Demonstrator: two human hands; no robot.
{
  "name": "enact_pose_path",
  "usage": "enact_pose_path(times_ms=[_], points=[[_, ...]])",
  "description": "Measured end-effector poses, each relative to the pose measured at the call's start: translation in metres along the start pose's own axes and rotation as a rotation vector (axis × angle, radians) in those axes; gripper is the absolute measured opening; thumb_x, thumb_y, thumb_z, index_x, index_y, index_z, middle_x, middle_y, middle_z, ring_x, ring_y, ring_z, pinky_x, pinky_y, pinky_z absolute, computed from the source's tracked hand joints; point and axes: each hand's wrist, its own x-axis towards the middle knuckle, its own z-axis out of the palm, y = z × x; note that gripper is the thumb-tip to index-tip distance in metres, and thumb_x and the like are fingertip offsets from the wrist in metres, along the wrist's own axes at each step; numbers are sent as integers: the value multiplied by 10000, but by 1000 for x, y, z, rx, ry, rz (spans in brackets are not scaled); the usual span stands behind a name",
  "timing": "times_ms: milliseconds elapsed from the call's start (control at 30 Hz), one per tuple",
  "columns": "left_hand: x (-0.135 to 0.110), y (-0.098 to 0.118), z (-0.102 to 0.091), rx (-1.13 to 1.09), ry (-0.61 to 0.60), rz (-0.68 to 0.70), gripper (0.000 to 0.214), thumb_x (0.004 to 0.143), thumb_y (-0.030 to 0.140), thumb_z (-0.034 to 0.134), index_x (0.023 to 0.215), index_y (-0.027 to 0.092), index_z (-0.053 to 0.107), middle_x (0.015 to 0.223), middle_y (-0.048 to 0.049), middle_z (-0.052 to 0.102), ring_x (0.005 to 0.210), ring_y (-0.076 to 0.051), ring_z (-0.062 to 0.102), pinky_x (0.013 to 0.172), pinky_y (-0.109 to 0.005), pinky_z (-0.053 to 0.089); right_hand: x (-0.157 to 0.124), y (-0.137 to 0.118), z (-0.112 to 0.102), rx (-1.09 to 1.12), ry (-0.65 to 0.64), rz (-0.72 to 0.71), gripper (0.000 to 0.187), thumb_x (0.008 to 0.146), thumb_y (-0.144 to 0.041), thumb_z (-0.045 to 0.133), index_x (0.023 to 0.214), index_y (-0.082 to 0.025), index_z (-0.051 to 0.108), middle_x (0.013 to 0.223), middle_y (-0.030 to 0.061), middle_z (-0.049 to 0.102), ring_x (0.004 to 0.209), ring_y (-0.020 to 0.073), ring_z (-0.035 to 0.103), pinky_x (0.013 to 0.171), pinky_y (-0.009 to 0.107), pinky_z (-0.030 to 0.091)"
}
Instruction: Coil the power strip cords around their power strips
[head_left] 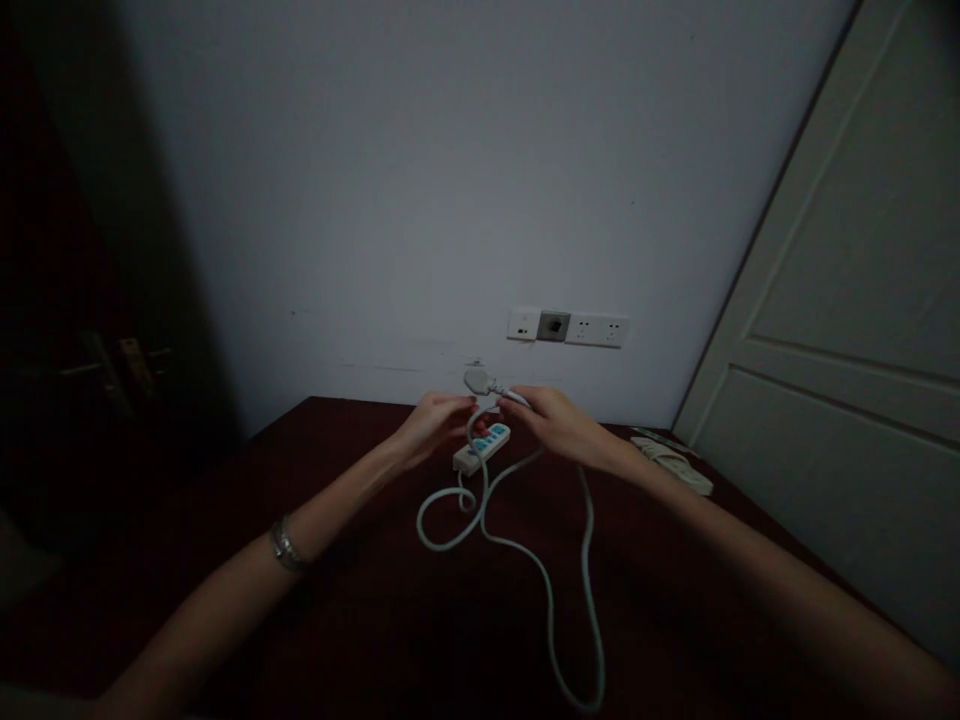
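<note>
A white power strip [481,447] with blue switches lies on the dark red table [375,620] near the wall. Its long white cable [551,590] loops across the table toward me. My right hand [561,427] is closed on the cable just behind the white plug [477,380], which is raised above the strip. My left hand [433,424] is beside the plug, fingers curled at the cable below it. A metal bracelet [285,546] is on my left wrist.
A row of wall sockets [568,327] sits on the white wall just above the table's far edge. A second pale power strip [671,462] lies at the table's right edge. A white door [847,330] stands at right, a dark door with a handle [112,365] at left.
</note>
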Motion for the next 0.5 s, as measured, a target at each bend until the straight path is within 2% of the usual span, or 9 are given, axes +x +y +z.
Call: enact_pose_path(times_ms=[33,133,200,233,333,433,500], points=[[3,-15,-6,12,22,30,288,768,351,579,700,86,667,740,-116,666,712,-184,617,761,-319,443,0,-1,-5,3,30,29,297,843,-397,468,679,-181,590,573,-9,516,550,116,448,542,244,342],[4,-64,-22,63,-195,-68,505,789,537,483,856,78,682,869,-152,672,850,-223,612,808,-322,418,-1,-2,-23,153,49,153,319,811,-448,512,650,-175,543,480,-55,346,435,70,306,424,214,238],[-1,-91,-30,103,-329,-213,651,764,660,397,857,79,676,787,-150,666,751,-219,612,735,-322,433,-1,0,-39,289,103,238,312,761,-457,585,643,-178,512,471,-78,282,397,48,244,385,200,188],[-5,-102,-33,162,-352,-221,653,763,666,391,844,82,671,731,-132,654,711,-204,601,707,-304,428,-2,2,-50,344,152,269,312,733,-451,622,640,-179,502,470,-86,264,386,39,229,372,194,173],[-20,-122,-44,406,-325,-148,592,770,643,417,725,96,636,591,-48,558,596,-138,508,622,-247,387,-7,14,-91,432,345,313,314,692,-435,680,652,-173,512,458,-100,241,364,25,216,343,188,144],[-36,-130,-56,613,-230,-33,506,788,588,446,685,113,584,615,0,491,602,-106,429,588,-211,337,-19,39,-151,435,547,337,288,693,-413,692,695,-156,563,433,-107,237,343,18,206,335,204,113],[-45,-132,-61,706,-227,-35,470,820,551,418,699,123,570,625,12,473,611,-102,415,581,-201,325,-30,61,-193,389,617,346,246,726,-387,663,712,-154,588,420,-103,232,324,14,206,341,221,104]])
